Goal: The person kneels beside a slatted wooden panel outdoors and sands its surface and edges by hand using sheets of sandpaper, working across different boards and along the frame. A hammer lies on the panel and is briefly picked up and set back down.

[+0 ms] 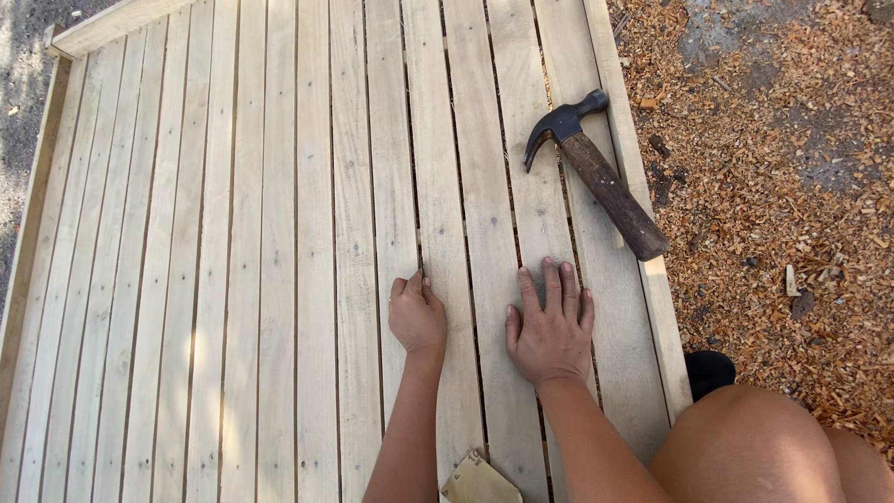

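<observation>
– What are the hands on?

– The slats (279,233), pale boards laid side by side in a wooden frame. The left hand (416,315) is curled, fingertips pressed together at a gap between two slats; whether it pinches something small there, I cannot tell. The right hand (551,326) lies flat just right of it, fingers a little spread, palm down on the wood.

– How would the slats handle?

– Stiff and light, I judge, rough-sawn, not slippery; thin enough to split near an end. Best held flat by the face, as the right hand does.

– And the hammer (596,172)?

– Beyond the right hand, lying on the slats by the right edge, untouched. Head-heavy, I'd say; grip low on the dark handle. Wood shavings (782,168) lie past that edge.
</observation>
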A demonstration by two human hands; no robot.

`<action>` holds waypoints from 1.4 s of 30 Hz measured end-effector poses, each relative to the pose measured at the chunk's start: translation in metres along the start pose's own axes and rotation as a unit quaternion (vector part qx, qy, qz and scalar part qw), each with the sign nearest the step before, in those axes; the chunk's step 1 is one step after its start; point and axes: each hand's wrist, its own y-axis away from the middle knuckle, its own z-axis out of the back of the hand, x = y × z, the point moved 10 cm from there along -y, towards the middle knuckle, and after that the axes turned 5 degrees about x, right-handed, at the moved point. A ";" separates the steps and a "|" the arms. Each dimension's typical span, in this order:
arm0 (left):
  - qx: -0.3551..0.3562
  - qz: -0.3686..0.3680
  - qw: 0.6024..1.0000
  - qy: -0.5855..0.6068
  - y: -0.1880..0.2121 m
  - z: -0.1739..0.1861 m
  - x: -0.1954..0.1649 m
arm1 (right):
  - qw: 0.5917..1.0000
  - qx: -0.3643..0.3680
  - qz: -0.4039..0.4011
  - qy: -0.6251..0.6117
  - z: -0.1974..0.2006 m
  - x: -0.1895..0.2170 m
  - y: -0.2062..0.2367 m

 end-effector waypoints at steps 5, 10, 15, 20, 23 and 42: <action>0.008 -0.001 1.000 -0.025 -0.016 -0.002 -0.012 | 1.000 0.024 -0.003 0.015 -0.005 0.000 -0.001; 0.004 -0.008 1.000 -0.007 -0.017 -0.006 -0.008 | 1.000 0.022 -0.002 0.010 -0.002 0.000 -0.003; 0.000 -0.018 1.000 -0.025 -0.021 -0.008 -0.007 | 1.000 0.023 -0.005 0.009 -0.001 0.000 -0.002; 0.012 -0.030 0.999 -0.023 -0.020 -0.005 -0.011 | 1.000 0.002 0.005 0.006 0.002 0.002 0.001; 0.020 -0.043 0.999 -0.007 -0.022 -0.006 -0.014 | 1.000 -0.013 0.004 0.002 0.005 0.001 0.000; 0.030 -0.056 0.998 -0.030 -0.020 -0.008 -0.020 | 1.000 0.018 -0.002 0.015 -0.001 0.000 0.000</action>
